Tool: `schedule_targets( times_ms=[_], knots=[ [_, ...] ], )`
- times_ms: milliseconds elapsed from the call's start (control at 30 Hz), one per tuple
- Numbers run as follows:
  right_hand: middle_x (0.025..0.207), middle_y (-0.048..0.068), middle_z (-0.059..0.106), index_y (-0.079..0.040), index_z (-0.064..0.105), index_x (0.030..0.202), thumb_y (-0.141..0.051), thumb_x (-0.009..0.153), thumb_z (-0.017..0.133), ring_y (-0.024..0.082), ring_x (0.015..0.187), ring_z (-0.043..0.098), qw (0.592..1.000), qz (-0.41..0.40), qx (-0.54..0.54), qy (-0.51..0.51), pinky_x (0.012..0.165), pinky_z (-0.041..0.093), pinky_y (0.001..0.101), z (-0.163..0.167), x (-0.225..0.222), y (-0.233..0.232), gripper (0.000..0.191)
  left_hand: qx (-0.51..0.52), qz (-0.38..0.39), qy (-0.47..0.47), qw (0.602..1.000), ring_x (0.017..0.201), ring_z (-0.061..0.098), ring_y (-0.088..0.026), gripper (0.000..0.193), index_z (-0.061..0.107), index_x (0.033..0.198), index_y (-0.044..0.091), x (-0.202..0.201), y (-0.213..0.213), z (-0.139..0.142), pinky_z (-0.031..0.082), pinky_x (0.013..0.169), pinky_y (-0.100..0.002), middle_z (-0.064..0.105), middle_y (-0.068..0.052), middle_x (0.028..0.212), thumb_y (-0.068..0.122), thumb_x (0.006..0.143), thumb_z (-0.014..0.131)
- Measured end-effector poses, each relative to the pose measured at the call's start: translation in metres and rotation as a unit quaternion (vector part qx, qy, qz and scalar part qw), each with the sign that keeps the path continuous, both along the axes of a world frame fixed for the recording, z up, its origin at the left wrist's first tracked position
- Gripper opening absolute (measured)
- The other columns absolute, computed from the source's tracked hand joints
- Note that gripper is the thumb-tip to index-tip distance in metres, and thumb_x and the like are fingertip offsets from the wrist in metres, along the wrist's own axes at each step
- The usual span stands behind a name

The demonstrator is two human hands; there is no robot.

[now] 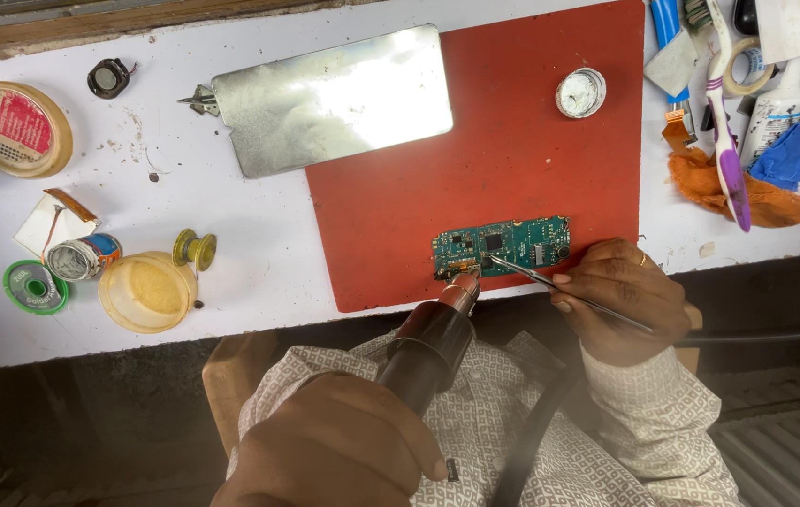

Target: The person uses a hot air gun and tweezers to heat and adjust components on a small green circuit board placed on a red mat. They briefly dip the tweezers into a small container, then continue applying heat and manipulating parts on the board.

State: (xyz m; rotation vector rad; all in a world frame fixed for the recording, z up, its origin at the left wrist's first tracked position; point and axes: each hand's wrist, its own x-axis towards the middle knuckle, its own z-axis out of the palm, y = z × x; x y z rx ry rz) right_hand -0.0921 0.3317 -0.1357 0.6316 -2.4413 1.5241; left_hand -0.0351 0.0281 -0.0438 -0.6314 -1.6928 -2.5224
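A small green circuit board (512,242) lies at the near edge of a red mat (512,141). My left hand (334,446) grips the dark handle of a hot-air tool (430,345), whose metal nozzle points at the board's left end. My right hand (620,302), a ring on one finger, holds thin metal tweezers (536,276). Their tip touches the board close to the nozzle. The tool's black hose runs down past my patterned sleeves.
A shiny metal plate (334,99) overlaps the mat's far left corner. On the white table to the left are a yellow lidded tub (146,291), solder spools (36,286) and a round tin (17,127). A toothbrush (726,131), bottle and orange cloth (747,192) crowd the right.
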Motion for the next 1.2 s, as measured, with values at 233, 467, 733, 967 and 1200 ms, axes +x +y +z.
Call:
schedule_targets(
  times_ms=[233,467,733,967,1200],
  knots=[
    [0.085,0.016,0.072,0.003,0.071,0.094,-0.002,0.080,0.085,0.023,0.073,0.069,1.000,-0.010,-0.017,0.018,0.070,0.055,0.0323,-0.003,-0.001,0.000,0.020,0.015,0.000,0.018,1.000,0.061,0.072,-0.034,0.031,0.059,0.072,-0.005,0.000,0.001,-0.002,0.071,0.063,-0.046,0.064,-0.018,0.065,0.011,0.098,0.064],
    [0.082,0.015,0.069,0.002,0.070,0.092,-0.002,0.084,0.083,0.023,0.072,0.068,0.999,-0.021,-0.029,0.009,0.069,0.056,0.0309,0.001,0.002,0.000,0.016,0.039,-0.040,0.051,0.997,0.065,0.074,-0.037,0.029,0.060,0.075,-0.007,-0.015,0.001,0.004,0.070,0.066,-0.048,0.065,-0.020,0.068,0.009,0.099,0.062],
    [0.081,0.013,0.068,0.002,0.070,0.093,0.000,0.086,0.080,0.022,0.071,0.066,0.999,-0.028,-0.041,-0.005,0.071,0.055,0.0317,0.007,0.004,-0.004,0.012,-0.009,-0.003,0.024,1.000,0.065,0.074,-0.036,0.025,0.059,0.073,-0.006,-0.024,0.008,0.029,0.070,0.065,-0.046,0.065,-0.019,0.067,0.006,0.094,0.065],
    [0.083,0.014,0.070,0.003,0.070,0.093,0.003,0.085,0.078,0.021,0.070,0.066,0.998,-0.019,-0.058,0.000,0.074,0.055,0.0332,0.005,0.002,-0.005,0.011,0.108,-0.156,0.182,0.965,0.075,0.071,-0.039,0.021,0.059,0.077,-0.012,-0.046,0.013,0.017,0.067,0.076,-0.051,0.065,-0.025,0.076,0.000,0.094,0.061],
    [0.081,0.014,0.071,0.004,0.070,0.091,0.006,0.080,0.078,0.021,0.070,0.065,0.997,0.001,-0.067,0.026,0.070,0.053,0.0326,-0.005,-0.002,-0.002,0.013,0.108,-0.222,0.296,0.923,0.086,0.071,-0.046,0.019,0.060,0.088,-0.016,-0.024,0.000,-0.039,0.065,0.088,-0.054,0.064,-0.029,0.089,-0.003,0.102,0.057]
  ],
)
